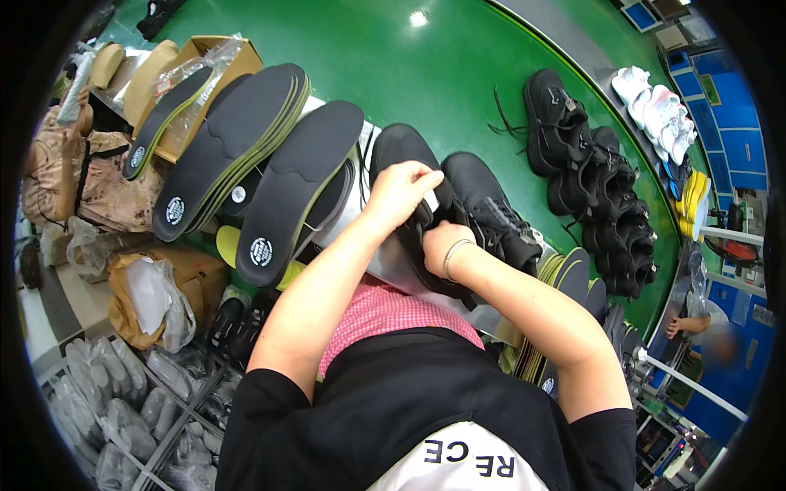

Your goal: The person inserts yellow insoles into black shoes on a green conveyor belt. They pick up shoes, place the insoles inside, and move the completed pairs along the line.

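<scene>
A black sneaker (403, 146) lies in front of me with its toe pointing away. At its opening my left hand (401, 195) is closed in a pinch beside a small white piece (431, 200); whether that is a loose slip or part of the shoe I cannot tell. My right hand (446, 248), with a bracelet at the wrist, is closed around the sneaker's collar, its fingertips hidden in the opening. Touching it on the right is a second black sneaker (473, 184) with laces. Black insoles with green edges (307, 164) are stacked left of my hands.
More black sneakers (585, 176) stand in a row on the green surface (442, 65). White shoes (655, 110) lie beyond. At left are an open cardboard box (241, 61), a brown bag (196, 274) and a crate of wrapped grey pieces (123, 417). Another person (708, 323) is at far right.
</scene>
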Motion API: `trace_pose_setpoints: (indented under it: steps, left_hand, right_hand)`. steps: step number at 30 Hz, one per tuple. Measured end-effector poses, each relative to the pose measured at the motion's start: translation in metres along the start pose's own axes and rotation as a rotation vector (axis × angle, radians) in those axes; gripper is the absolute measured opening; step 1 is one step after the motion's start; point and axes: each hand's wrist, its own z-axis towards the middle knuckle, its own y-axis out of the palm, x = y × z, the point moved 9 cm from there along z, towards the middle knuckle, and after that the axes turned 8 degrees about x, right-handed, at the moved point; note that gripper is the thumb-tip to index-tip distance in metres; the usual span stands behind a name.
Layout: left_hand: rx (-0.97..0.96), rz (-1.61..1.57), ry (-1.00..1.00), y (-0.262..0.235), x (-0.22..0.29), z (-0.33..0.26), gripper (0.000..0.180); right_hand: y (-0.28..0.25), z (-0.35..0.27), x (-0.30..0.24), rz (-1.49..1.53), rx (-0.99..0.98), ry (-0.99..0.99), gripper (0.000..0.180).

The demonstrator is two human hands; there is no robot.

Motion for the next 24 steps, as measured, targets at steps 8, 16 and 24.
trace_pose_setpoints:
  steps: [8, 16, 24]
  left_hand:
    - [0.076, -0.052, 0.066, -0.005, -0.01, 0.006, 0.032]
    - [0.101, 0.007, 0.095, -0.008, 0.013, -0.001, 0.031]
    - [0.129, 0.022, 0.068, -0.009, 0.014, -0.011, 0.03]
  right_hand:
    - [0.016, 0.014, -0.005, -0.137, -0.279, -0.092, 0.029]
    - [0.011, -0.007, -0.008, -0.215, -0.055, -0.025, 0.016]
    - [0.02, -0.059, -0.013, 0.065, -0.376, -0.035, 0.052]
